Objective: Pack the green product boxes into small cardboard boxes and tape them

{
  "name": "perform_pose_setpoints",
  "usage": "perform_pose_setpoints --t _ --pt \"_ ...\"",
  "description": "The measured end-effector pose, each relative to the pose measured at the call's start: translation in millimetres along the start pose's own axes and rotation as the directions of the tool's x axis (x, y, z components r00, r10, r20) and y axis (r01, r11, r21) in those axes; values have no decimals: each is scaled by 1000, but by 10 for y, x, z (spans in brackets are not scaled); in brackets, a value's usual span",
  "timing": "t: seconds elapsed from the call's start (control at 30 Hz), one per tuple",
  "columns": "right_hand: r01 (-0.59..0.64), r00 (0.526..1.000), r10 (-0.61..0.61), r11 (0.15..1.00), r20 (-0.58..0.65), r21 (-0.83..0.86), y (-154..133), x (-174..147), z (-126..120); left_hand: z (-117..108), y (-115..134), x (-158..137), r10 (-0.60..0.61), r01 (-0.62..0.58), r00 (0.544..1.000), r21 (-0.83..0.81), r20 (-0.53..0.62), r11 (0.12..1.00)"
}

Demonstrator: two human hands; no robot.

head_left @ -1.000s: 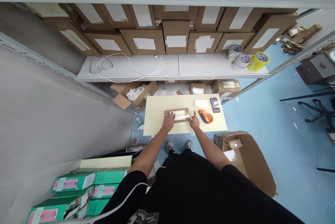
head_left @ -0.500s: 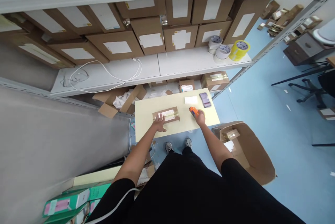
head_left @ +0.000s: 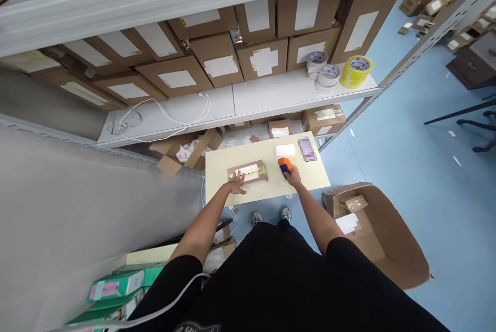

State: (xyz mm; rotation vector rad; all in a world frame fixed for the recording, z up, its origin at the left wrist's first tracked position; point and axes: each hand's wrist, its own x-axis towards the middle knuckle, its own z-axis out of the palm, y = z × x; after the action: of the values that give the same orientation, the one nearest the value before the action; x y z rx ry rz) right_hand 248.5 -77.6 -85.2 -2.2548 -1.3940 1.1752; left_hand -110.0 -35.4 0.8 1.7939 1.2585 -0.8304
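Left hand (head_left: pixel 235 183) is open, fingers resting on the left part of the carton (head_left: pixel 262 175), which lies on the pale table (head_left: pixel 271 192); right hand (head_left: pixel 293 176) grips the orange tape dispenser (head_left: pixel 285 165), right of the carton, not touching it. Tape (head_left: pixel 250 172) already runs along the carton's top; can't tell if any taping is left. White slip (head_left: pixel 285 150) lies beyond the carton, to its right.

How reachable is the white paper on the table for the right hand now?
Probably not directly: the right hand holds the orange tape dispenser, though the white paper lies close by, uncovered.
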Motion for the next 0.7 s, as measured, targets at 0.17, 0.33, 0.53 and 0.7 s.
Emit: perform_pose_setpoints --t 0.17,0.33,0.53,0.7 --pt "323 940 -339 862 -29 392 -391 -210 106 59 22 53 1 -2 999 -7 -43 1000" --pt "431 830 -554 715 69 550 -1091 -465 299 142 51 78 -27 24 993 -28 -112 999" --pt "484 770 -595 779 229 399 -1242 -434 366 199 146 58 -42 25 989 -116 -144 993" --pt "492 754 -602 783 264 381 -1159 -380 353 192 102 -9 11 -81 955 -223 -297 971"
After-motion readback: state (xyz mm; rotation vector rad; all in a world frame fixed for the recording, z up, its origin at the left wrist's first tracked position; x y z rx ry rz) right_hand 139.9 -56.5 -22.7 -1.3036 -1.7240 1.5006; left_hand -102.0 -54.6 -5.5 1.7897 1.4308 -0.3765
